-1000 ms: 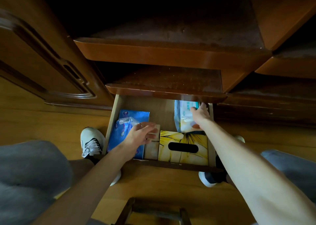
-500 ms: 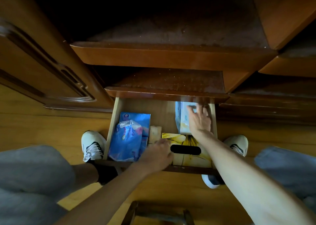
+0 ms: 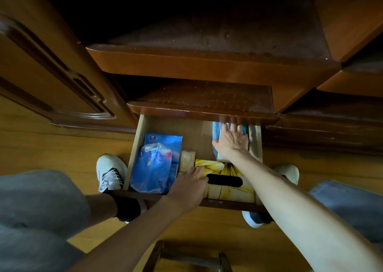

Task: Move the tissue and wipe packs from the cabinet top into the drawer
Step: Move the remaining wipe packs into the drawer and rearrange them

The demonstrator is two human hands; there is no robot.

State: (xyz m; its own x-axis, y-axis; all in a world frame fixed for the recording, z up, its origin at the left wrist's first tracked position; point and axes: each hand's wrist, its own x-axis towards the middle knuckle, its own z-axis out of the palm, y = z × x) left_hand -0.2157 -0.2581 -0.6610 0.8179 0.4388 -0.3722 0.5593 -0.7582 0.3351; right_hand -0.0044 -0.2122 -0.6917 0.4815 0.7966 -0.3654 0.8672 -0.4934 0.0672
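**Both hands inside the open drawer**

We look down into the open drawer [image 3: 258, 139], which is pulled out from under the dark wooden cabinet top [image 3: 203, 111].

At the left side of the drawer lies a blue tissue pack [image 3: 154, 166], and a crumpled clear wrapper sits on top of it. Just beside it, toward the middle, stands a small beige pack [image 3: 187, 160].

Our left hand [image 3: 186, 186] reaches over the front edge of the drawer. Its fingers are curled and they rest on the left end of the yellow tissue box [image 3: 228, 178]; we cannot tell if they really grip it. This box has a flower pattern and a dark oval slot, and it lies at the front right of the drawer.

Behind the box, in the back right corner, is the light blue wipe pack [image 3: 217, 133], partly under the cabinet top. Our right hand [image 3: 232, 141] lies flat on this pack with the fingers straight and a little spread, pressing it down. The fingertips are blurred.

Under the drawer we see our white shoes on the wooden floor [image 3: 62, 147].
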